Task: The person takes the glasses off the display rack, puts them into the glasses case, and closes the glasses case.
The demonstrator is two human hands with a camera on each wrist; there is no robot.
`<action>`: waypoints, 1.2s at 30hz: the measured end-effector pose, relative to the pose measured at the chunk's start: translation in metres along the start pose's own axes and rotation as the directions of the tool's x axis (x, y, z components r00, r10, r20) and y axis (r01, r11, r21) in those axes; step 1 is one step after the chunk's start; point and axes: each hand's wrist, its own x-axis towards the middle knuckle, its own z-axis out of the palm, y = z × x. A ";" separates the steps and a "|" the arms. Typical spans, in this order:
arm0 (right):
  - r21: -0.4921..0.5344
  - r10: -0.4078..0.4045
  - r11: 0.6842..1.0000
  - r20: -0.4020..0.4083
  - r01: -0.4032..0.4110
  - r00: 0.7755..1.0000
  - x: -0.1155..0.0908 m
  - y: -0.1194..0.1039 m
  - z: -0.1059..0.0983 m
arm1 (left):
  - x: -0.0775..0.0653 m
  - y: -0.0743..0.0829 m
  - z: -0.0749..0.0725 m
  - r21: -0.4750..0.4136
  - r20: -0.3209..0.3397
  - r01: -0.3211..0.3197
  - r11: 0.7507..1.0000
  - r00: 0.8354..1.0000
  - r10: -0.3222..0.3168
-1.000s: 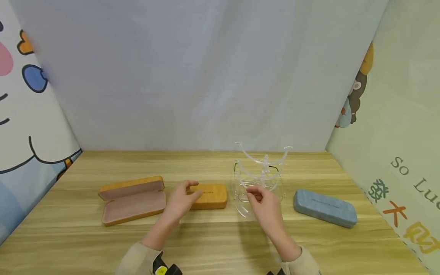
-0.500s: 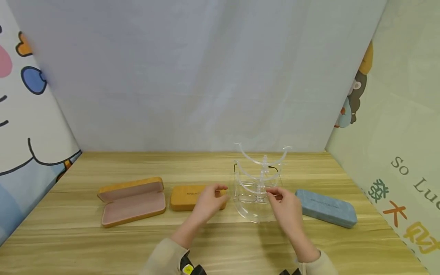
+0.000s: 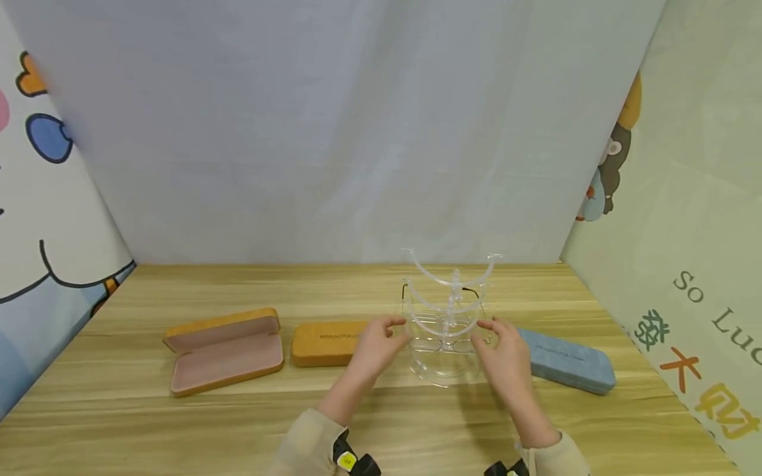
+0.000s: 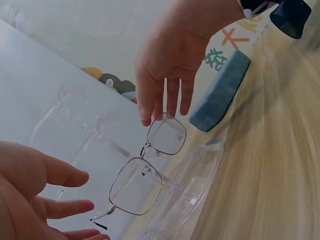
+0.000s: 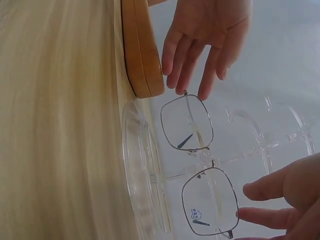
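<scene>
A pair of thin metal-framed eyeglasses (image 4: 135,185) rests on the lowest tier of a clear plastic display stand (image 3: 450,309). Dark temple tips show behind the front rims. My left hand (image 3: 375,344) is beside the left end of the glasses, fingers spread and fairly straight; a gap separates them in the left wrist view. On the other side, my right hand (image 3: 506,354) has its thumb and fingers apart. Its fingertips are close to the right lens (image 5: 210,200); whether they touch the rim, I cannot tell. Neither hand grips anything.
An opened yellow glasses case (image 3: 229,360) with pink lining lies at the left. Beside the left hand is a closed yellow case (image 3: 324,344). Past the right hand lies a closed blue case (image 3: 568,360). A pale cloth (image 3: 297,132) hangs behind the wooden table (image 3: 238,436).
My left hand has moved right, from the closed yellow case to the stand's left side. My right hand has shifted right along the front of the glasses to their right end.
</scene>
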 end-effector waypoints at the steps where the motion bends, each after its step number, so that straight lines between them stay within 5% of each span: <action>1: 0.011 0.013 1.000 0.012 -0.013 1.000 0.000 0.000 0.000 | -0.001 -0.001 0.000 0.004 0.012 -0.002 1.000 1.000 0.002; 10: 0.039 0.081 0.996 0.065 -0.084 0.995 0.000 0.006 -0.002 | -0.004 -0.007 0.000 0.053 0.114 -0.001 0.999 0.993 -0.005; 27: -0.091 0.020 0.996 0.144 -0.007 0.989 0.000 0.004 -0.012 | -0.003 -0.005 -0.001 -0.015 0.082 0.013 1.000 0.997 -0.012; 36: -0.048 0.035 0.998 0.162 -0.028 0.986 -0.002 -0.003 -0.024 | -0.002 -0.001 -0.003 -0.044 0.050 -0.020 0.999 0.998 0.022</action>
